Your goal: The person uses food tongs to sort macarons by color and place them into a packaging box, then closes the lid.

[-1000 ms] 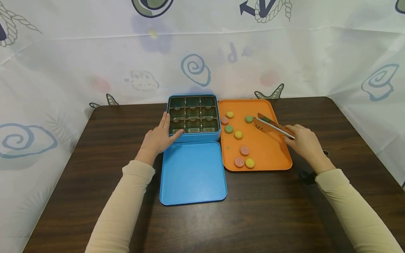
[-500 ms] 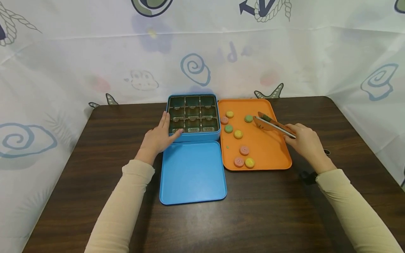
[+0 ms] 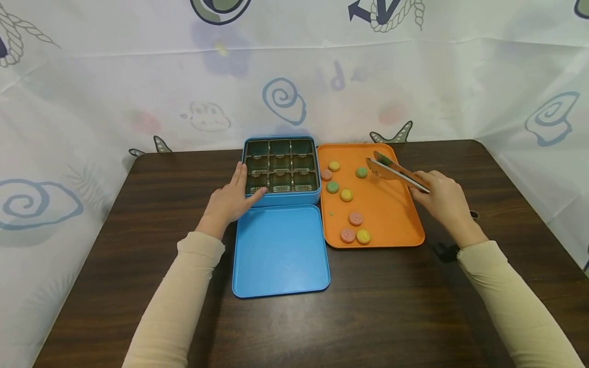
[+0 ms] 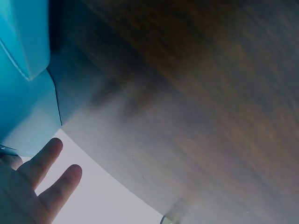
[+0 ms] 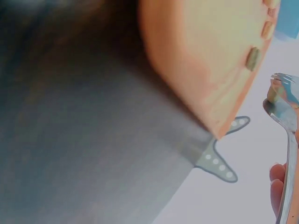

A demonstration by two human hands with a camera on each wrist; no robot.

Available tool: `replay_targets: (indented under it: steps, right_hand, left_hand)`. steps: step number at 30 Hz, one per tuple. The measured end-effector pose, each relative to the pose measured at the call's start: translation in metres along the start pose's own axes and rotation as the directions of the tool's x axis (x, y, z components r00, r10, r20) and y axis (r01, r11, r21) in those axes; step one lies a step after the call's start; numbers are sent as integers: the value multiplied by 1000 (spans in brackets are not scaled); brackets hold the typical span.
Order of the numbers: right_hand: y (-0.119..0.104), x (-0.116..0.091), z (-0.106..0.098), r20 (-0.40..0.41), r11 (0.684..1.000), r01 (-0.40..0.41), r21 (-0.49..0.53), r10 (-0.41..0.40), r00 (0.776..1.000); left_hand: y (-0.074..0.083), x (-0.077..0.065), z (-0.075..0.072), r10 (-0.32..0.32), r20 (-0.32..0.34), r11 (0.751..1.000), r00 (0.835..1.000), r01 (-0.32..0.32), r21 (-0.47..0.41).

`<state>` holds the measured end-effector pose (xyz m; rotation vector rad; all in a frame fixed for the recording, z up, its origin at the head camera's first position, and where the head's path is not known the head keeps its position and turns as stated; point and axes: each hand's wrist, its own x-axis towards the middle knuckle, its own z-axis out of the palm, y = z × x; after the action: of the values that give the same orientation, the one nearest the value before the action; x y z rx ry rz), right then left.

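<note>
My left hand [image 3: 228, 201] rests with straight fingers on the left side of a blue box [image 3: 285, 198], thumb at its front edge. Inside the box sits a clear insert [image 3: 280, 163] divided into several compartments. In the right hand [image 3: 439, 199] I hold metal tongs [image 3: 400, 175], with their tips over the orange tray [image 3: 391, 220]. Right of the tips in the left part of the picture's terms is a green macaron [image 3: 361, 173], lying on the tray. The right wrist view shows the tongs [image 5: 289, 154] up close; whether their tips grip anything I cannot tell.
A blue lid [image 3: 281, 255] lies in front of the box. On the tray are a pink macaron [image 3: 356, 219], a yellow macaron [image 3: 346, 195], another green macaron [image 3: 332, 186] and several more. All stands on a dark wooden table [image 3: 391, 306] before a patterned white cloth [image 3: 294, 61].
My right hand and the tongs have risen slightly, and the tips have shifted up and a little left in the head view. The left hand has stayed in place.
</note>
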<state>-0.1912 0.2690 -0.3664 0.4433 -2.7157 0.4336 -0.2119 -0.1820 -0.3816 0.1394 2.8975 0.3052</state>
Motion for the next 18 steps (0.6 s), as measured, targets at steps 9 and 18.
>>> replay_targets:
  steps: [9,18]
  right_hand:
    - [-23,17,-9,-5,1000,20,21,-20,1000]
    - [-43,45,-7,9,999,53,11,-53,999]
  left_hand:
    - [2,-2,-4,4,9,1000,1000,-4,3]
    - [0,-1,-2,5,6,1000,1000,-5,-27]
